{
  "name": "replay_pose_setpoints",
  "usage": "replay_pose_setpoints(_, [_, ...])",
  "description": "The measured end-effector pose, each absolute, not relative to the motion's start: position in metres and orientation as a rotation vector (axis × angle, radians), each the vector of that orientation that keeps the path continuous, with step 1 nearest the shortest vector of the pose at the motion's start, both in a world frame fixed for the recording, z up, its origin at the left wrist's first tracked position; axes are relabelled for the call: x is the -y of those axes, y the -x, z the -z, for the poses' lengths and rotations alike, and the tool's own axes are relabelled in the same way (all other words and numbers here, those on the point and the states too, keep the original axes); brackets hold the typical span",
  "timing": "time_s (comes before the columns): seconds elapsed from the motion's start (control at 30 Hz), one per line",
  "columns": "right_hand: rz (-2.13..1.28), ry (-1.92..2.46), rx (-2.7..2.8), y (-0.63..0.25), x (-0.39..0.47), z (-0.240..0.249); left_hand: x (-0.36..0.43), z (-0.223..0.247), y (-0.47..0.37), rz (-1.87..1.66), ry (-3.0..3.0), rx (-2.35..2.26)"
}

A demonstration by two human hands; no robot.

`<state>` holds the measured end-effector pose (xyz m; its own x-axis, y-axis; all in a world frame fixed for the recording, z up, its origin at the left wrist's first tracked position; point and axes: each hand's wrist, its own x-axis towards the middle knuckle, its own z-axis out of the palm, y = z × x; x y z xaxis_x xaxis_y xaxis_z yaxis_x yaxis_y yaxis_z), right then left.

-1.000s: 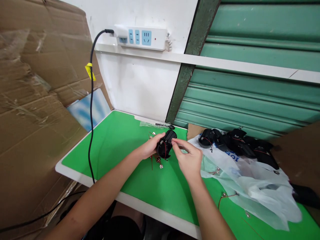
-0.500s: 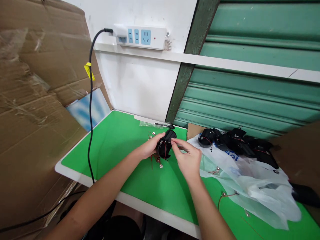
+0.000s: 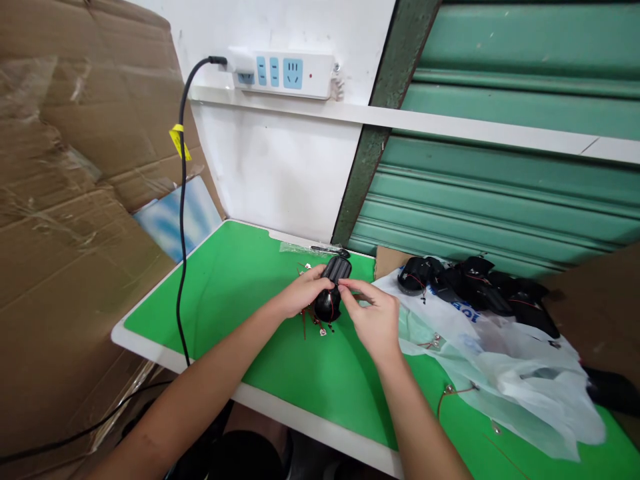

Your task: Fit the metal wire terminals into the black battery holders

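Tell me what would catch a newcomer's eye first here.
A bright green tabletop dominates; near its middle, the left hand holds a black part, with the right hand at its edge. On the right, similar black parts lie on crumpled white plastic. Above, a power strip sits against the white wall.

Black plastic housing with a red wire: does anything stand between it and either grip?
Nothing visible does. The left-hand grip holds the black housing at its left side; the right-hand grip is at its right edge. Small brown-wired parts lie nearby on the green tabletop, out of the way.
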<state>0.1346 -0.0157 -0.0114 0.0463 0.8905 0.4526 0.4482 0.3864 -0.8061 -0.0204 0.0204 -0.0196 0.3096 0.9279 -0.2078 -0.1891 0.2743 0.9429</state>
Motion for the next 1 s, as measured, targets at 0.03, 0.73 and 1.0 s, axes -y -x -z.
replay_pose_setpoints(0.03, [-0.519,1.223,1.599,-0.135,0.016,0.010,-0.020,0.019,0.020,-0.929,-1.021,-0.956])
replay_pose_setpoints(0.73, [-1.067,1.071,1.504,-0.145,0.010,0.013,-0.015,0.020,0.030,-0.872,-1.682,-0.878])
replay_pose_setpoints(1.0, [-1.078,1.060,1.520,-0.147,0.010,0.014,-0.014,0.017,0.029,-0.901,-1.681,-0.868])
